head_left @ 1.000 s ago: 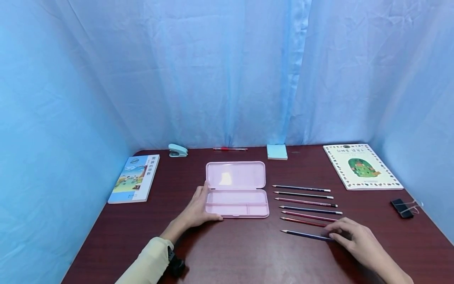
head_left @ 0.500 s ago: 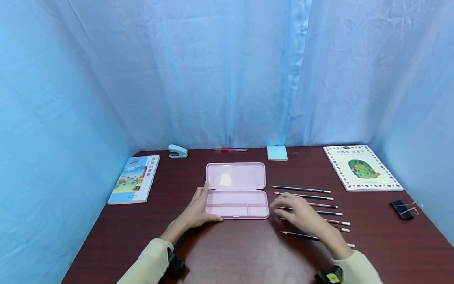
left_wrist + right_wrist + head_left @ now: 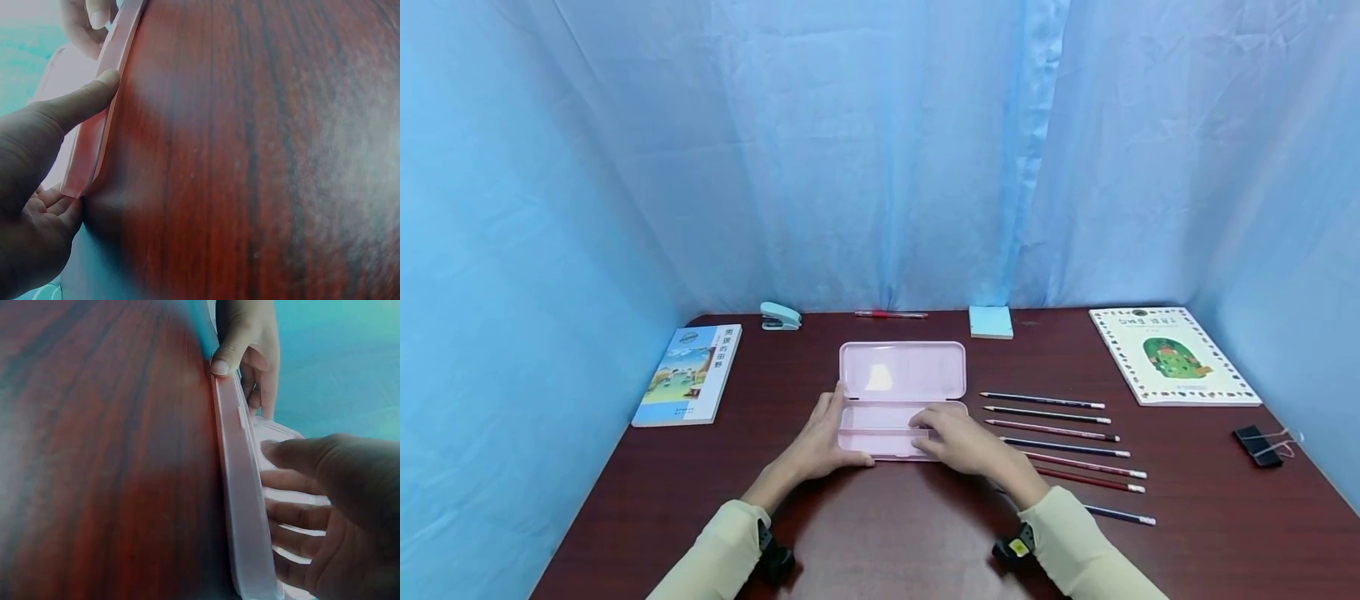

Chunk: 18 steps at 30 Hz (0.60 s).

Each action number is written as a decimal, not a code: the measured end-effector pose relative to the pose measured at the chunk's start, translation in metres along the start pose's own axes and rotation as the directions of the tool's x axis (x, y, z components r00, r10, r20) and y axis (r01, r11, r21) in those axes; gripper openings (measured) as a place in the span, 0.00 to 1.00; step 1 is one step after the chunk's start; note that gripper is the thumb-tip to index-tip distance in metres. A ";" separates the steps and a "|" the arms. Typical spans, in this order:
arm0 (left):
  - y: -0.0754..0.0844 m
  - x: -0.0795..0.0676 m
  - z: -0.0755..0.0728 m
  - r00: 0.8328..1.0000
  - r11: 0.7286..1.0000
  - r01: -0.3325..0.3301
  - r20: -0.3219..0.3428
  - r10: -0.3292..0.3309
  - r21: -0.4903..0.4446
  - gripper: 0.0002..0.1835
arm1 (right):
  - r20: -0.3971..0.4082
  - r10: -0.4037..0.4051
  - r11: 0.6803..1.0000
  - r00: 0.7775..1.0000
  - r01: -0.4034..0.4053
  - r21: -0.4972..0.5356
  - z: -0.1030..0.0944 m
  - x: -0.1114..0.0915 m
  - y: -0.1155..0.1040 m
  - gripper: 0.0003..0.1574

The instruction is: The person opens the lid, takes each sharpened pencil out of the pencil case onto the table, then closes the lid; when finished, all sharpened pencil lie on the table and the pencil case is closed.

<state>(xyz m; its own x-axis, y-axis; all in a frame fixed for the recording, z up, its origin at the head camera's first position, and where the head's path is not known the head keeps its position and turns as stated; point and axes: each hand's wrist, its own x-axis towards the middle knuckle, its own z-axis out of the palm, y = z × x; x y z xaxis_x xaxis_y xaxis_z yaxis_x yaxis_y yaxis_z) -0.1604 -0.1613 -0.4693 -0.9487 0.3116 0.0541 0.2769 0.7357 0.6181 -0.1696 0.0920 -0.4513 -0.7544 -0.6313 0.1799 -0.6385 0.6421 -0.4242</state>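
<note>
The pink pencil case [image 3: 902,372] lies on the table with its lid back, showing one long compartment and two shorter ones. My left hand [image 3: 817,437] grips its left front corner, the thumb on the front wall [image 3: 94,140] and the fingers along the left side. My right hand [image 3: 958,439] is over the right part of the case, fingers spread and reaching into the tray. In the right wrist view its thumb [image 3: 294,455] is by the front rim, and no object shows between the fingers. Several pencils [image 3: 1051,430] lie in a column right of the case; the right forearm partly covers the nearest one.
A stapler [image 3: 780,316], a red pen [image 3: 891,314] and a sticky-note pad [image 3: 991,322] sit along the back edge. One book [image 3: 687,375] lies at left, another [image 3: 1176,357] at right. A black binder clip [image 3: 1257,446] is near the right edge.
My right hand has left the eraser end of the nearest pencil and swept left across the row to the pencil case. The left hand has kept its grip on the case.
</note>
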 end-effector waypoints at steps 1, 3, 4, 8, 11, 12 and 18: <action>0.000 0.000 0.000 1.000 1.000 0.000 0.000 0.000 -0.002 0.69 | 0.005 0.014 1.000 1.000 -0.014 -0.011 0.000 0.001 0.000 0.13; 0.000 0.000 0.001 1.000 1.000 0.002 0.000 -0.002 -0.006 0.69 | 0.009 0.040 0.999 0.999 -0.040 -0.023 0.001 0.004 0.001 0.12; 0.000 0.000 0.001 1.000 1.000 0.003 -0.001 -0.003 -0.009 0.69 | 0.008 0.045 0.999 0.999 -0.045 -0.020 0.000 0.005 0.002 0.10; -0.001 -0.001 0.001 1.000 1.000 0.003 0.002 -0.003 -0.003 0.69 | 0.022 0.036 0.999 0.999 -0.036 0.002 -0.001 0.010 0.005 0.06; -0.002 0.000 0.002 1.000 1.000 -0.011 -0.001 0.011 0.001 0.69 | 0.051 0.028 0.999 0.998 -0.029 0.022 -0.004 0.011 0.007 0.09; -0.002 0.000 0.001 1.000 1.000 -0.016 -0.003 0.016 0.001 0.69 | 0.065 0.032 0.999 0.997 -0.034 0.026 -0.006 0.012 0.007 0.10; -0.001 0.000 0.000 1.000 1.000 -0.021 -0.009 0.021 0.000 0.69 | 0.148 0.053 0.997 0.988 -0.059 0.040 -0.014 0.014 0.008 0.14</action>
<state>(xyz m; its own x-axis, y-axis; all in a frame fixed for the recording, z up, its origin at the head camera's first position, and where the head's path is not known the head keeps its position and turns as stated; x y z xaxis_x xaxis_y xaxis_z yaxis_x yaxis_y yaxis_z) -0.1610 -0.1623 -0.4702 -0.9440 0.3214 0.0740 0.2966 0.7291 0.6168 -0.1876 0.0943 -0.4394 -0.7562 -0.6539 0.0238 -0.5861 0.6607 -0.4691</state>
